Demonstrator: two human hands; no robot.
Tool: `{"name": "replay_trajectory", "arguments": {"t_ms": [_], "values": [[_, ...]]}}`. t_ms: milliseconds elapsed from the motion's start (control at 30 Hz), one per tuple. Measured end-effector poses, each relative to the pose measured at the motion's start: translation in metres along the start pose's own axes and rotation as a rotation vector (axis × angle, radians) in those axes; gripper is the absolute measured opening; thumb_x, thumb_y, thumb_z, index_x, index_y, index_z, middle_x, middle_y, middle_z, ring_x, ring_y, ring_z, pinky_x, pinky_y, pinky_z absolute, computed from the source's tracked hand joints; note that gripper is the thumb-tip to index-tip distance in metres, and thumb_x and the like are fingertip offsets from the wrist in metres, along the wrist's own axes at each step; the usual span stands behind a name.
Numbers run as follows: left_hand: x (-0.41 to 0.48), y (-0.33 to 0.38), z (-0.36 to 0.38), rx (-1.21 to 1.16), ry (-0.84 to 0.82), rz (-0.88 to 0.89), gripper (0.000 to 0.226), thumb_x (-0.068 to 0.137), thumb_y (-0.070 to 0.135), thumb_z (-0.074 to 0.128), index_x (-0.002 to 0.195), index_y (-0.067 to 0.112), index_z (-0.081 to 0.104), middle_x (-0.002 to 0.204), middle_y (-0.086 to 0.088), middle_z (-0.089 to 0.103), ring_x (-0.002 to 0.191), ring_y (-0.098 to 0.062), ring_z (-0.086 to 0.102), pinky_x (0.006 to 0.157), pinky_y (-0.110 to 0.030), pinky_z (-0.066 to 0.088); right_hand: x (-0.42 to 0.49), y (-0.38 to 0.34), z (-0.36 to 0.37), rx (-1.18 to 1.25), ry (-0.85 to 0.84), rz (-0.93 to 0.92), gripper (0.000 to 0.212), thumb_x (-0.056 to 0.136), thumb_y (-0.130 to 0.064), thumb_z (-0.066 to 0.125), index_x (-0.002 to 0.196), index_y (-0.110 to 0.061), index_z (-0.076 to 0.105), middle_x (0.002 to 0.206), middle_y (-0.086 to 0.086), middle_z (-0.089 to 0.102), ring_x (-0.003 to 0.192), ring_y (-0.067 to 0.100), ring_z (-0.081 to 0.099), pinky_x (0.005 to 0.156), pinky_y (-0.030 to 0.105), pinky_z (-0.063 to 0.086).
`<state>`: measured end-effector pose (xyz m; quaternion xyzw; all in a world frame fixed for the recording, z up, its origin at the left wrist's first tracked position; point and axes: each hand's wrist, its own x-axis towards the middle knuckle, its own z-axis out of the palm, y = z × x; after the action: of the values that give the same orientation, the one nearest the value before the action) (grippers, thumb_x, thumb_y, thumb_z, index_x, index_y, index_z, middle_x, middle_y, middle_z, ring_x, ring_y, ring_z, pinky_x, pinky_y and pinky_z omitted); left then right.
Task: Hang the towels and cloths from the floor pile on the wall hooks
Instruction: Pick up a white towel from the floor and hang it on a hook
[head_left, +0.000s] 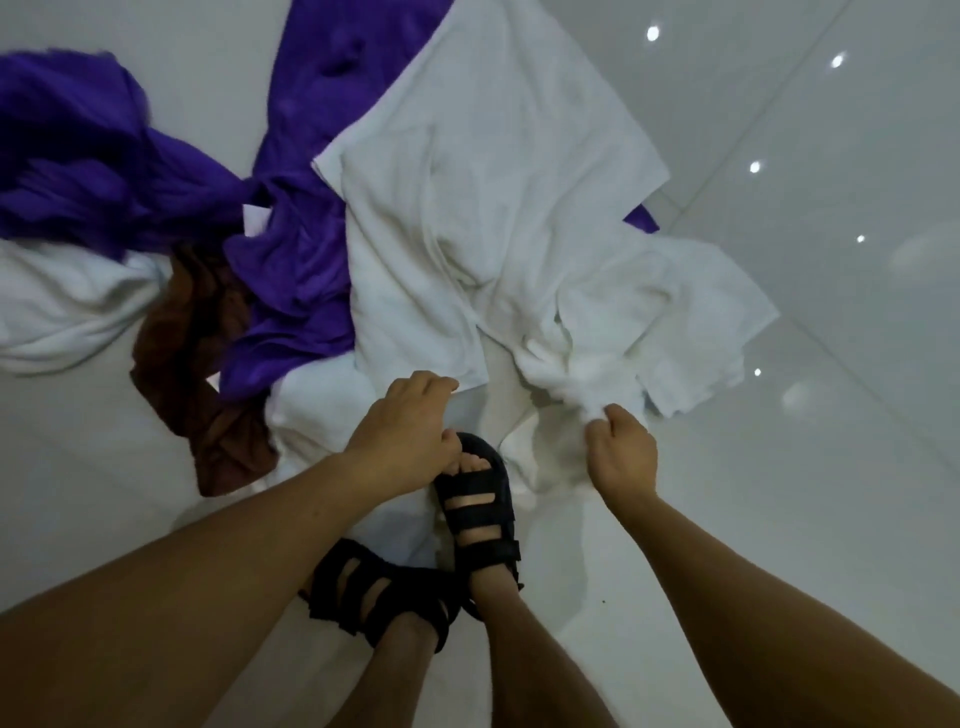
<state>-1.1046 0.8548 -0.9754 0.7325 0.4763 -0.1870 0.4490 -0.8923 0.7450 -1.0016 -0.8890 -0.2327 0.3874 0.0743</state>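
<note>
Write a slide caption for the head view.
Left hand and right hand grip the white towel beside purple towels and a brown cloth on the floor.

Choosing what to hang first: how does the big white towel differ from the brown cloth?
The white towel is large and spread fairly flat; the brown cloth is smaller and crumpled. The left hand grips the white towel's corner; the brown cloth is untouched. Both lie on the floor.

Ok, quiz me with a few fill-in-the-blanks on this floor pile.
The towel that the right hand pinches is ____. The brown cloth lies to the ____ of the left hand. The sandals on both feet are ____.
Missing words: white; left; black.
</note>
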Motion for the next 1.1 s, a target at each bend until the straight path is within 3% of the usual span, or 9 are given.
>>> {"name": "replay_trajectory", "arguments": {"t_ms": [167, 300, 400, 500, 600, 667, 733, 900, 1100], "values": [[-0.048, 0.049, -0.088, -0.113, 0.016, 0.021, 0.070, 0.087, 0.037, 0.060, 0.147, 0.023, 0.026, 0.149, 0.001, 0.030, 0.132, -0.019, 0.033, 0.104, -0.033, 0.034, -0.043, -0.122, -0.092, 0.597, -0.024, 0.048, 0.019, 0.079, -0.001, 0.038, 0.061, -0.007, 0.036, 0.068, 0.010, 0.037, 0.070, 0.025, 0.032, 0.062, 0.037, 0.028], [-0.097, 0.081, -0.174, -0.196, 0.062, 0.037, 0.088, 0.074, 0.051, 0.070, 0.146, 0.030, 0.025, 0.145, 0.006, 0.036, 0.130, -0.016, 0.038, 0.103, -0.037, 0.040, -0.096, -0.225, -0.154, 0.840, -0.175, 0.083, 0.038, 0.083, -0.006, 0.041, 0.052, -0.022, 0.057, 0.058, -0.005, 0.055, 0.061, 0.016, 0.049, 0.057, 0.028, 0.041], [-0.143, 0.104, -0.235, -0.299, 0.130, 0.057, 0.085, 0.060, 0.057, 0.074, 0.134, 0.038, 0.036, 0.117, 0.022, 0.048, 0.109, -0.004, 0.050, 0.085, -0.020, 0.046, -0.148, -0.300, -0.185, 0.904, -0.377, 0.039, 0.022, 0.090, -0.009, 0.045, 0.075, -0.015, 0.060, 0.071, 0.004, 0.061, 0.066, 0.020, 0.059, 0.063, 0.034, 0.050], [-0.194, 0.114, -0.294, -0.403, 0.313, 0.044, 0.057, 0.073, 0.040, 0.074, 0.124, 0.027, 0.051, 0.101, 0.020, 0.055, 0.088, 0.003, 0.054, 0.066, -0.002, 0.036, -0.204, -0.369, -0.216, 1.002, -0.591, 0.038, 0.020, 0.091, -0.010, 0.047, 0.088, -0.004, 0.065, 0.081, 0.012, 0.072, 0.079, 0.022, 0.069, 0.072, 0.034, 0.055], [-0.252, 0.106, -0.355, -0.536, 0.450, -0.056, 0.052, 0.079, 0.026, 0.067, 0.128, 0.023, 0.049, 0.113, 0.004, 0.061, 0.098, -0.011, 0.057, 0.079, -0.020, 0.043, -0.260, -0.437, -0.245, 0.952, -0.665, -0.159, 0.018, 0.089, -0.007, 0.051, 0.100, 0.000, 0.064, 0.088, 0.012, 0.071, 0.083, 0.021, 0.069, 0.076, 0.033, 0.055], [-0.298, 0.096, -0.397, -0.618, 0.522, -0.110, 0.053, 0.077, 0.025, 0.067, 0.125, 0.022, 0.047, 0.110, 0.004, 0.059, 0.099, -0.016, 0.057, 0.078, -0.026, 0.044, -0.300, -0.480, -0.256, 0.788, -0.663, -0.378, 0.005, 0.088, -0.008, 0.056, 0.091, -0.008, 0.060, 0.076, 0.002, 0.065, 0.070, 0.015, 0.063, 0.066, 0.030, 0.051], [-0.348, 0.088, -0.436, -0.687, 0.613, -0.125, 0.052, 0.075, 0.032, 0.066, 0.123, 0.024, 0.048, 0.107, 0.006, 0.059, 0.092, -0.012, 0.058, 0.071, -0.025, 0.044, -0.342, -0.517, -0.260, 0.634, -0.706, -0.541, 0.004, 0.088, -0.014, 0.061, 0.090, -0.014, 0.058, 0.081, 0.000, 0.063, 0.078, 0.016, 0.061, 0.069, 0.031, 0.051], [-0.466, 0.078, -0.507, -1.024, 0.825, -0.169, 0.035, 0.079, 0.059, 0.060, 0.108, 0.040, 0.055, 0.094, 0.012, 0.068, 0.081, -0.010, 0.067, 0.059, -0.023, 0.048, -0.457, -0.584, -0.252, 0.472, -0.982, -0.588, 0.048, 0.092, -0.054, 0.049, 0.127, -0.021, 0.056, 0.122, 0.005, 0.062, 0.107, 0.026, 0.062, 0.089, 0.043, 0.053], [-0.590, 0.057, -0.548, -1.474, 1.141, -0.250, 0.046, 0.088, 0.044, 0.055, 0.120, 0.010, 0.059, 0.105, -0.014, 0.070, 0.094, -0.032, 0.067, 0.089, -0.049, 0.054, -0.567, -0.619, -0.239, 0.348, -1.109, -0.912, 0.042, 0.080, -0.042, 0.070, 0.118, -0.029, 0.058, 0.118, 0.004, 0.066, 0.104, 0.022, 0.066, 0.094, 0.042, 0.052]]}}
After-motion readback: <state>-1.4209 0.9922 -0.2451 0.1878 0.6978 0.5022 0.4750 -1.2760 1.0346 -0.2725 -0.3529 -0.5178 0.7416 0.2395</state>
